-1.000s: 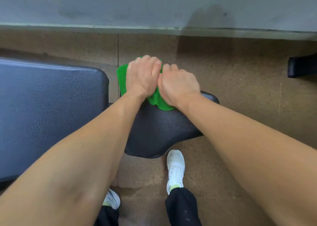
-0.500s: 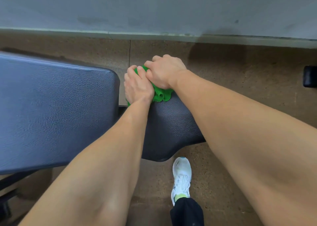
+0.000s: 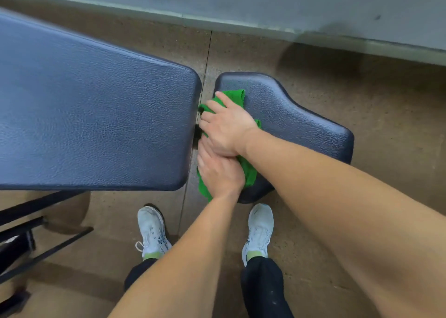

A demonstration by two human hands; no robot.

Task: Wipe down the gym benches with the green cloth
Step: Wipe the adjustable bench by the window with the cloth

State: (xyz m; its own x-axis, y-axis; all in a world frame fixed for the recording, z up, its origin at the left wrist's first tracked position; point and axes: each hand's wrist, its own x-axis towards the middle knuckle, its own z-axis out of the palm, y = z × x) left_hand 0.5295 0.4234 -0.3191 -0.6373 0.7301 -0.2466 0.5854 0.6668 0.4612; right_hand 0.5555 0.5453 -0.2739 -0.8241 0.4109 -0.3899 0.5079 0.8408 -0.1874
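The green cloth [image 3: 235,98] lies along the left edge of the small black seat pad [image 3: 294,117], next to the gap beside the long black back pad [image 3: 96,114]. My right hand [image 3: 226,124] presses flat on the cloth's upper part, fingers spread toward the gap. My left hand [image 3: 219,172] presses on the cloth's lower part, partly tucked under the right wrist. Much of the cloth is hidden beneath both hands; a fold hangs over the seat's near edge.
The black metal bench frame [image 3: 36,235] sticks out at lower left. My two white shoes [image 3: 154,230] stand on the brown floor just below the seat. A grey wall base [image 3: 265,25] runs across the top.
Both hands have slid the cloth from the seat's far end toward its near left edge by the gap. The hands went from gripped to flat, and the view shifted to show more of the seat.
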